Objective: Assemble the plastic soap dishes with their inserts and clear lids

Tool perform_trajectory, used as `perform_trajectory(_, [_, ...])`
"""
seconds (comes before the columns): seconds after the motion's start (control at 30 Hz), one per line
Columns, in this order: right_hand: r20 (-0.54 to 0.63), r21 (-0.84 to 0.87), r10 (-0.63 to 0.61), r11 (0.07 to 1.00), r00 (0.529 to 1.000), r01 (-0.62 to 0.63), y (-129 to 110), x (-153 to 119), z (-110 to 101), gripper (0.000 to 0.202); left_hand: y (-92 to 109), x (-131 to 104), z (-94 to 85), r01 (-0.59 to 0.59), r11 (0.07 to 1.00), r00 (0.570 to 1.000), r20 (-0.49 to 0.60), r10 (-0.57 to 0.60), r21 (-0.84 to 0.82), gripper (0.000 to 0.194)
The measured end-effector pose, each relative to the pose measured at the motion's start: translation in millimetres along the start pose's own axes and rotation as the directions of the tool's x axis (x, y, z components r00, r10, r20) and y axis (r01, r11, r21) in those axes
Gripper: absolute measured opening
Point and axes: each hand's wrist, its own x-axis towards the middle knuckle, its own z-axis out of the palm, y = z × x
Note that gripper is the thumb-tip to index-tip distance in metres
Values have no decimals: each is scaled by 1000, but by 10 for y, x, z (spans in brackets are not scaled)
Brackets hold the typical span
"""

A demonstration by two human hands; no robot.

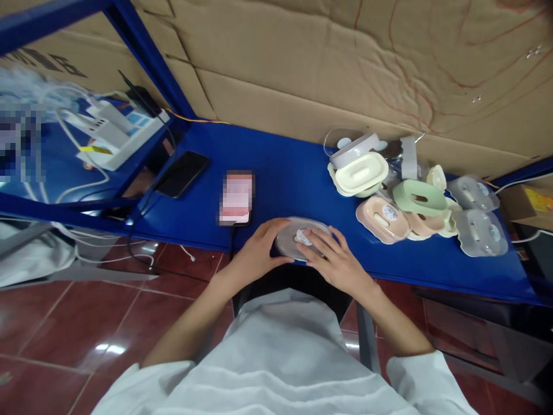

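Note:
A grey oval plastic box (290,231) with a round white sticker on top sits at the table's front edge, in front of my body. My left hand (262,249) grips its left end, thumb low at the near side and fingers along the far side. Across the top and right end lies my right hand (334,262), its fingers over the sticker and the right rim. Part of the box is hidden under these fingers.
Similar boxes in peach (382,219), green (419,197), cream (362,172) and grey (481,231) are piled at the right. A lit phone (237,197) and a dark phone (184,174) lie to the left. A power strip (129,138) with cables stands beyond the blue frame.

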Motion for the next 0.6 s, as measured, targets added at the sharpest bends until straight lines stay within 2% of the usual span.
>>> perform_trajectory(0.17, [-96,37,-21,999,995,25,6,-36,123,46,-32,-15,7,-23,1000,1000,-7,23,-8,81])
perform_trajectory(0.27, [-183,98,0,995,983,18,29,-70,171,52,-46,-20,17,-23,999,1000,-15,23,-24,80])
perform_trajectory(0.37, [-221,183,34,983,975,8,48,-93,182,59,-50,-13,25,-36,999,999,-19,35,-29,81])
perform_trajectory(0.5, [-203,193,65,981,977,-25,20,-107,183,57,-38,-20,24,-60,998,998,-19,60,-6,80])
perform_trajectory(0.6, [-112,100,69,993,991,-58,25,-93,151,53,-18,13,-16,-73,995,997,-16,74,69,76])
